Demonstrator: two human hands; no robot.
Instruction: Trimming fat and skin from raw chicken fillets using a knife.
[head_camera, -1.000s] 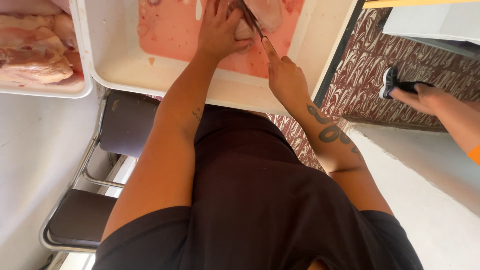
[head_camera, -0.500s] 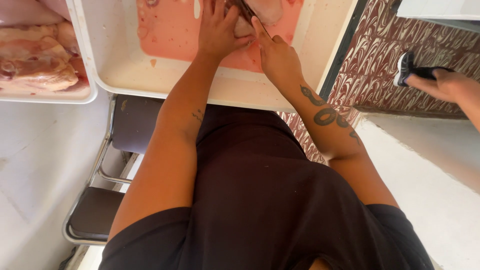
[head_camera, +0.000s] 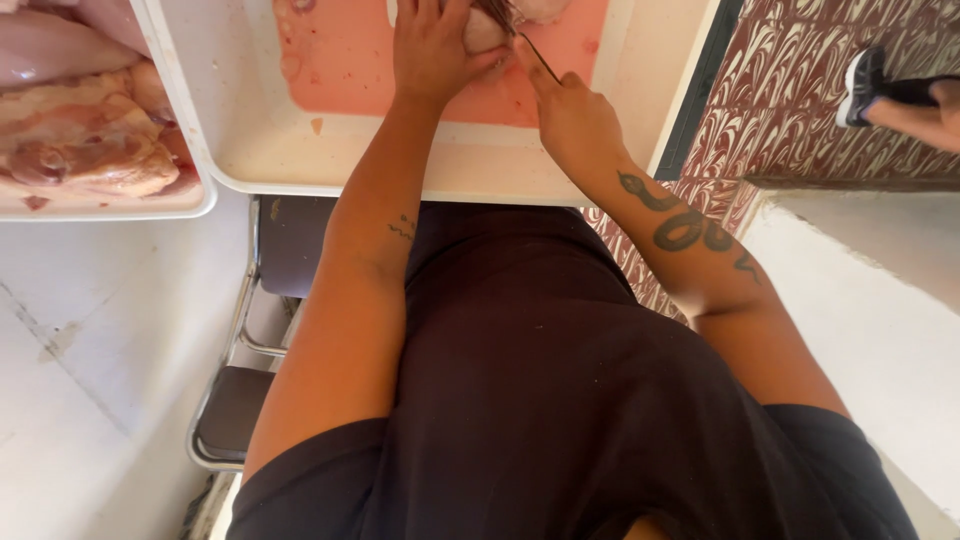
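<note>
Left hand: your left hand (head_camera: 432, 48) presses down flat, fingers curled over a pale piece of raw meat (head_camera: 482, 32).
Right hand: your right hand (head_camera: 572, 118) is closed round a thin knife (head_camera: 533, 52), forefinger stretched along it; the blade touches the meat.
Meat: it lies on a pink cutting board (head_camera: 350, 70), inside a white tray (head_camera: 330, 160) on the counter.
To your left: a second tray (head_camera: 120, 205) holds more raw meat pieces.
Below: a folding chair (head_camera: 240, 400) stands on the floor.
Far right: another person's shoe (head_camera: 862, 88).
</note>
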